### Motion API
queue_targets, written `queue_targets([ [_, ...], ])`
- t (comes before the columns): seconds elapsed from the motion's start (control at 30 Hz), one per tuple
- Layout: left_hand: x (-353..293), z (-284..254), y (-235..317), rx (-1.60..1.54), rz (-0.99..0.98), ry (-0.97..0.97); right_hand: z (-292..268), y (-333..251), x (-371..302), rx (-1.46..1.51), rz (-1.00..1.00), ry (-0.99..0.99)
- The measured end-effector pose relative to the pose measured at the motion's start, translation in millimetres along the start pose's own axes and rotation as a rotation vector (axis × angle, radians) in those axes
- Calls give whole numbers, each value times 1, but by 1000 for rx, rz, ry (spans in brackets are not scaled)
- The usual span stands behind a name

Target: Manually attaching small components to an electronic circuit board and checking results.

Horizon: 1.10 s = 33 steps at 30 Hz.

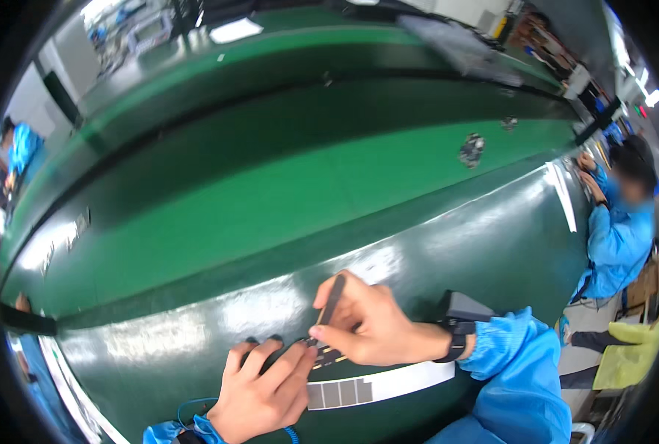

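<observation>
My right hand pinches a slim dark stick-like tool, slanted with its lower end toward the work. Opposite it, my left hand has its fingers bent and pressed down onto a small dark part with yellow marks. The fingers cover much of this part, so its full shape is hidden. Just below both hands lies a white strip on the dark green table; grey squares sit in a row on its left portion.
A dark grey block stands behind my right wrist. Beyond the table edge runs a green belt carrying clumps of dark parts. Another white strip lies near a co-worker in blue at right. A blue coiled cord hangs by my left wrist.
</observation>
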State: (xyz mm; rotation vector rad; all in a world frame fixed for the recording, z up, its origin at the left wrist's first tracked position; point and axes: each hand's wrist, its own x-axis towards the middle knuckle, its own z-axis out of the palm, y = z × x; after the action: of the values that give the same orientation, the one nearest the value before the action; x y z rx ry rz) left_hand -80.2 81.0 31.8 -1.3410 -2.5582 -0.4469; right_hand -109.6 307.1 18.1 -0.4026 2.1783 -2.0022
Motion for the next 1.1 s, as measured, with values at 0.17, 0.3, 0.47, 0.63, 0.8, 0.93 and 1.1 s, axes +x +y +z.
queue_targets([
  [0.17,3,-12,7,-105,-47,-26,9,9,-3,77,-198,238],
  [0.3,19,-15,12,-119,-100,9,7,-9,-11,48,-332,212],
  [0.47,43,-6,-5,-241,-121,-13,4,-10,-84,232,-174,-23],
  [0.63,104,-15,-78,15,-151,271,-26,9,-118,179,-8,-169],
  [0.8,164,9,-155,277,-268,288,-65,2,-110,312,167,-95],
  [0.93,247,63,-80,-26,-206,266,-69,10,-105,277,104,-92],
  [1.1,342,137,-7,-59,-49,250,-74,23,-107,280,58,-125],
])
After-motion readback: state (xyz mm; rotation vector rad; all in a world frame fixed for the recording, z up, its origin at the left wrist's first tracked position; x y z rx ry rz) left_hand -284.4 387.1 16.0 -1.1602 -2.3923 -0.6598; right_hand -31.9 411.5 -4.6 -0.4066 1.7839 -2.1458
